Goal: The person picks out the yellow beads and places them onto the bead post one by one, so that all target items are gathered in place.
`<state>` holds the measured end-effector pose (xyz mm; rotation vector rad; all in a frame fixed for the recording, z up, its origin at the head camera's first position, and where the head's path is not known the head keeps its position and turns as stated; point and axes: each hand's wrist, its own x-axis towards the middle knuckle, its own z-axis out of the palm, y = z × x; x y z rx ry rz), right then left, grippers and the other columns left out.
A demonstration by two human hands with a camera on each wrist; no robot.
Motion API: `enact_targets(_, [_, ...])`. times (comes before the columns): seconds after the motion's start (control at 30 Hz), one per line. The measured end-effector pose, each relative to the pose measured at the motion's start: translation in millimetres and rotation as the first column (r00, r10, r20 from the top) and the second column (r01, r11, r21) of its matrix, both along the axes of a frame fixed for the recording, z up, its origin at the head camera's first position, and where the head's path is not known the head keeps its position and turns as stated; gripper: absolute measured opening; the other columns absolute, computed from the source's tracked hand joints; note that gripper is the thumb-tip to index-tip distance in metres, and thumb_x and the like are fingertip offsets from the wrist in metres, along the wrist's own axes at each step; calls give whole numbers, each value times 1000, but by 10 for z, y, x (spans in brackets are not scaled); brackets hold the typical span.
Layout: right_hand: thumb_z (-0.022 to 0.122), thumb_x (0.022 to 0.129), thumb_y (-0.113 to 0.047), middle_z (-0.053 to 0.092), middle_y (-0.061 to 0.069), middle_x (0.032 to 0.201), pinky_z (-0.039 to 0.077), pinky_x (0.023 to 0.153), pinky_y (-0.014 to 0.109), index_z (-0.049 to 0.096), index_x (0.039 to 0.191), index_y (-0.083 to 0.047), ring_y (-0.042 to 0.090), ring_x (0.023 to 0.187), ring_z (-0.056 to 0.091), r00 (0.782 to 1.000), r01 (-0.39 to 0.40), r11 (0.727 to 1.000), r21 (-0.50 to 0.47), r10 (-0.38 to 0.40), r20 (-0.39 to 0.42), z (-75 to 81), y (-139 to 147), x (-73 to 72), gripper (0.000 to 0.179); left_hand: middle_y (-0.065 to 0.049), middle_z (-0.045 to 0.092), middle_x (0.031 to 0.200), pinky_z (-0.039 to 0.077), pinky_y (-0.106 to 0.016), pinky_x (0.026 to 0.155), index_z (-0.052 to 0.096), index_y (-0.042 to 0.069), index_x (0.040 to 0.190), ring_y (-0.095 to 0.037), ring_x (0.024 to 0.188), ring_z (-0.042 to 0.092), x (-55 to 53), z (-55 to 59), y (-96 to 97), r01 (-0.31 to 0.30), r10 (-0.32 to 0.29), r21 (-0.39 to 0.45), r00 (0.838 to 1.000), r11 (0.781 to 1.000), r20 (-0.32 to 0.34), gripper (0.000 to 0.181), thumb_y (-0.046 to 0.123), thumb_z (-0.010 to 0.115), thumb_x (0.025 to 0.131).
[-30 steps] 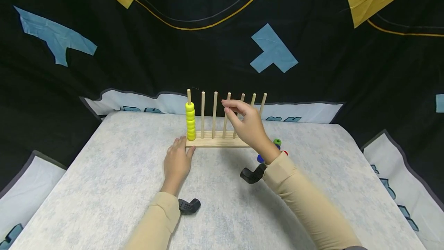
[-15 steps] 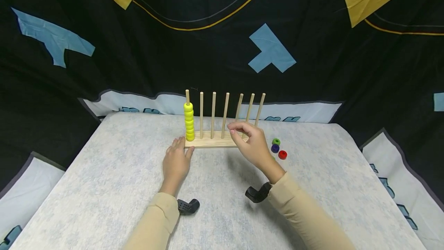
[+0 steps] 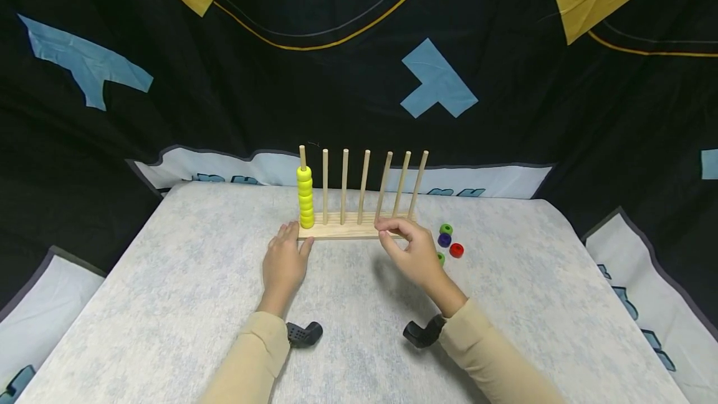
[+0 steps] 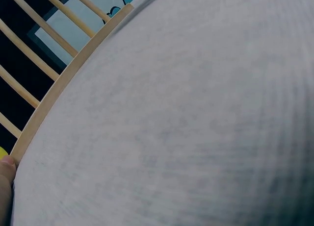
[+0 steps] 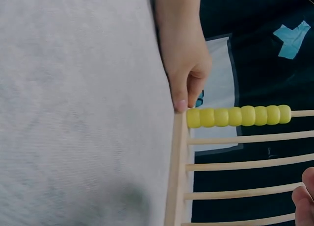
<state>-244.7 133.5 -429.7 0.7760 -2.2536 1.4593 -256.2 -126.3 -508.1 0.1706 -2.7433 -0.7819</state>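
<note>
A wooden peg stand [image 3: 348, 230] has a row of upright pegs. Its leftmost peg carries a stack of yellow beads [image 3: 305, 198], also seen in the right wrist view as yellow beads [image 5: 235, 116]. My left hand [image 3: 285, 260] holds the stand's left end, thumb at the front edge and fingers along the side; in the right wrist view that left hand [image 5: 186, 54] sits by the lowest bead. My right hand [image 3: 412, 248] hovers before the stand's right part, fingers loosely bent, thumb and forefinger close together. No object shows between them.
Right of the stand, loose beads lie on the table: a green bead [image 3: 445, 229], a dark blue bead [image 3: 444, 240], a red bead [image 3: 457, 250], and another green bead [image 3: 440, 259] partly behind the right hand. A black curtain [image 3: 314, 105] hangs behind the pale table [image 3: 348, 341].
My right hand has come down from the peg tops to near the base, slightly rightward, uncovering the right pegs and loose beads. My left hand stays at the stand's left end.
</note>
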Motion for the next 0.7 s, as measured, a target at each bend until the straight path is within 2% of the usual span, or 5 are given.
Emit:
enact_targets(0.2, [66,93,-4,74,11,110,55,99,30,72,101,-3,26,111,68,1000,3,1000,9,-3,4,-66,41,57,9,-17,46,152,36,-56,116,44,3,148,-37,145,39,-6,-21,-20,-12,12,-1,1000,1000,-1,62,41,55,101])
enact_targets(0.47, [68,92,-5,74,9,109,56,98,37,72,100,-4,23,110,68,999,46,997,68,-48,18,-163,95,80,9,-18,45,152,36,-56,116,43,2,148,-38,144,39,5,-14,-40,-16,16,-3,1000,1000,2,62,40,56,101])
enact_targets(0.6, [68,92,-7,74,4,105,57,95,40,72,100,-7,20,105,68,996,85,991,102,-86,10,-200,120,91,8,-18,44,153,34,-56,117,42,2,149,-38,146,37,-1,-17,-36,-18,18,7,1000,1000,8,63,41,54,102])
enact_targets(0.7, [68,93,-11,73,0,105,56,90,41,72,100,-13,18,103,67,989,143,978,151,-146,5,-215,142,113,8,-18,46,152,33,-56,118,45,1,147,-38,147,35,-6,-19,-32,-24,25,22,999,999,-23,58,38,52,103])
